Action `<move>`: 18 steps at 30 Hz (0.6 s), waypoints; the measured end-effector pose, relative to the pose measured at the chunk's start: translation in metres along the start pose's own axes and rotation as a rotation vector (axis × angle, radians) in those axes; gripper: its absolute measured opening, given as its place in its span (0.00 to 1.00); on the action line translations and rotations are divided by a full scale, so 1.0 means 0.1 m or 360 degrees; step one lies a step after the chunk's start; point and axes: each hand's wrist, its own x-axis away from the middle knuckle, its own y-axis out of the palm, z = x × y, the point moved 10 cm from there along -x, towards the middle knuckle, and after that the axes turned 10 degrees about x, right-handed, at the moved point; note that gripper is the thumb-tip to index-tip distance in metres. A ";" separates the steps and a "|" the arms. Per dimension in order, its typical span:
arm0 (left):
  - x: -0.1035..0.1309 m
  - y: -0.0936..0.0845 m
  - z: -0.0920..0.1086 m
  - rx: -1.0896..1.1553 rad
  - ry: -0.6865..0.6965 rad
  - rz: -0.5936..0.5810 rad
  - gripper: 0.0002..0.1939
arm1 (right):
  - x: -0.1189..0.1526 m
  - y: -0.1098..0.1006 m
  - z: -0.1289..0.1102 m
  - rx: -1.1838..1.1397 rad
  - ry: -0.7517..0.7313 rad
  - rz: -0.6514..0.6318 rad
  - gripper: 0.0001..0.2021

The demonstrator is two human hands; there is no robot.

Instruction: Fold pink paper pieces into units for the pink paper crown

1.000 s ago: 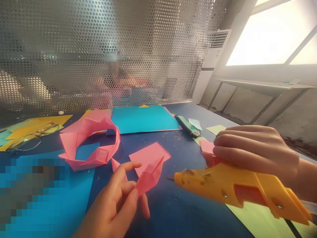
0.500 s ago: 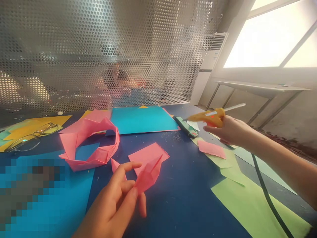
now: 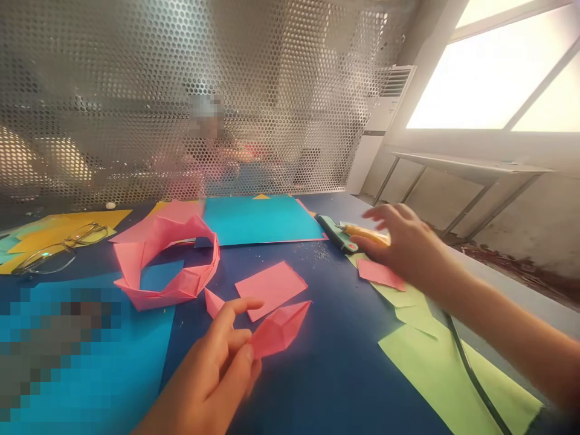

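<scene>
My left hand (image 3: 222, 362) pinches a folded pink paper piece (image 3: 283, 329) by its left end, between thumb and fingers. Under it on the dark blue table lies a flat pink paper rectangle (image 3: 272, 290), with a small pink folded tip (image 3: 212, 302) beside it. A ring of joined pink folded pieces (image 3: 129, 266) stands to the left. Over at the right, my right hand (image 3: 399, 238) is open, fingers stretched out, above the yellow glue gun (image 3: 367, 234). The glue gun rests beside a green elongated tool (image 3: 335, 234), its rear hidden behind the hand.
Blue sheets (image 3: 263, 220) lie at the back, and green sheets (image 3: 435, 368) at the right under the black cord (image 3: 475, 374). Eyeglasses (image 3: 48, 257) rest on yellow paper at the left. A perforated metal panel (image 3: 272, 90) borders the back; a person shows through it.
My right hand has lowered the glue gun to the table and opened its fingers from it. The pink piece in my left hand has tilted to lie flatter.
</scene>
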 end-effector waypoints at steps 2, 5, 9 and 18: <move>0.00 0.01 -0.02 0.0003 -0.0022 -0.0038 0.22 | 0.20 -0.15 -0.61 -0.0260 -0.0432 0.0107 0.15; 0.01 0.00 -0.02 0.0021 -0.0045 -0.0063 0.20 | 0.62 -0.31 -1.34 -0.0607 -0.0975 0.0187 0.13; -0.01 0.00 -0.05 0.0149 -0.0103 -0.0114 0.29 | 1.04 -0.43 -1.78 -0.1015 -0.1498 0.0219 0.24; 0.02 0.06 -0.14 0.0157 -0.0192 -0.0055 0.35 | 0.97 -0.22 -1.65 -0.1319 -0.0943 -0.0154 0.19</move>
